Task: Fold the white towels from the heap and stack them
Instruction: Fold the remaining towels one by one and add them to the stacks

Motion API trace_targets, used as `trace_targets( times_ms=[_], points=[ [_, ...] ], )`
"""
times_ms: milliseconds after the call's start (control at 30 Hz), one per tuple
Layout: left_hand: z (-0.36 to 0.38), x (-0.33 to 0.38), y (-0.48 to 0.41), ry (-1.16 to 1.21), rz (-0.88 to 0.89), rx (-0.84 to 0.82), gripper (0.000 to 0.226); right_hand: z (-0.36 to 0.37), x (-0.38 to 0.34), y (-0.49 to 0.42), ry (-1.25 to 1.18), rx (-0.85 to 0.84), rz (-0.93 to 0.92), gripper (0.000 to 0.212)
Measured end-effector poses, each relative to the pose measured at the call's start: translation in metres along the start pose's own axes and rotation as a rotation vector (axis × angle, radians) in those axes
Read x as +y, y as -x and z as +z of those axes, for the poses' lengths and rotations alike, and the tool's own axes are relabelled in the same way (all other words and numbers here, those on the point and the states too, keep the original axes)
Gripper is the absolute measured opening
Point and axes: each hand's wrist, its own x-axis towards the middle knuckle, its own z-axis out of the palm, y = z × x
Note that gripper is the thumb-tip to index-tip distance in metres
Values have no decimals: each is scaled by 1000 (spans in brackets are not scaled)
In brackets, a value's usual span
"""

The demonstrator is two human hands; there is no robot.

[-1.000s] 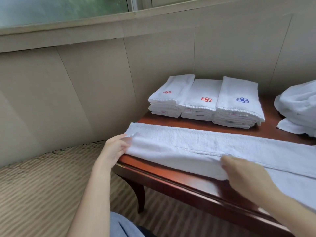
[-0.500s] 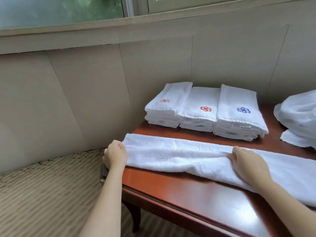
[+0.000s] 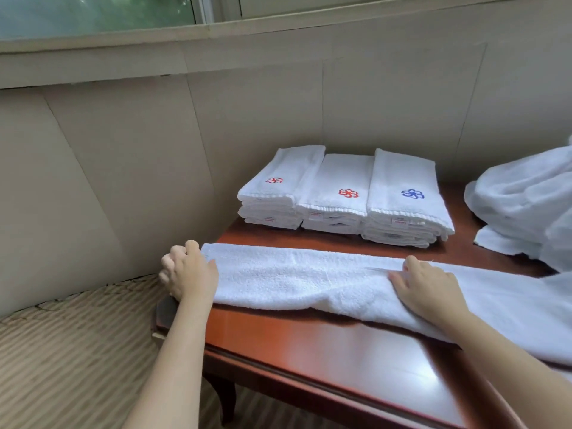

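Nearest the camera, the glossy red-brown bench [image 3: 309,345] shows a bare strip along its front edge, and both bare forearms reach over it towards the work. To the left of the bench lies a striped carpet [image 3: 77,351]. Just beyond the bare strip, a long white towel [image 3: 294,274], folded lengthwise into a narrow band, lies flat across the bench from its left edge to the right border of the view. The left grip [image 3: 188,270] is at the towel's left end, right at the bench's corner: its fingers are curled with the knuckles up, and the thumb lies on top of the cloth, so it holds that end. The right grip [image 3: 430,286] lies palm down on the band right of its middle, with its fingers straight and slightly spread, pressing the cloth flat and clasping nothing. The two are well apart along the band. Farther back, three piles of folded white towels stand side by side, touching: the left stack [image 3: 278,193] and the middle stack [image 3: 337,193] each show a red flower emblem on top, the right stack [image 3: 405,196] a blue one. To their right, apart from them, the loose white heap [image 3: 523,199] sits at the bench's far right. Behind everything rises a beige panelled wall [image 3: 247,113], with a window [image 3: 93,10] above it.
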Motion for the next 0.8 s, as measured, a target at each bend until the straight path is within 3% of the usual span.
trace_targets(
  times_ms=[200, 333, 467, 600, 733, 800],
  points=[
    [15, 61, 32, -23, 408, -476, 38, -28, 46, 15, 152, -107, -52, 38],
    [25, 97, 48, -29, 454, -517, 39, -54, 99, 31, 146, -226, 118, 24],
    [29, 118, 54, 16, 506, -604, 12, -70, 129, 40, 229, -273, 214, 27],
    [33, 131, 61, 45, 557, -616, 9, -71, 149, 47, 404, -91, 297, 33],
    [42, 137, 63, 83, 512, -464, 10, -75, 149, 46, 293, 358, 222, 7],
    [44, 137, 63, 84, 459, -383, 11, -72, 144, 44, 187, 386, 155, 10]
  ],
)
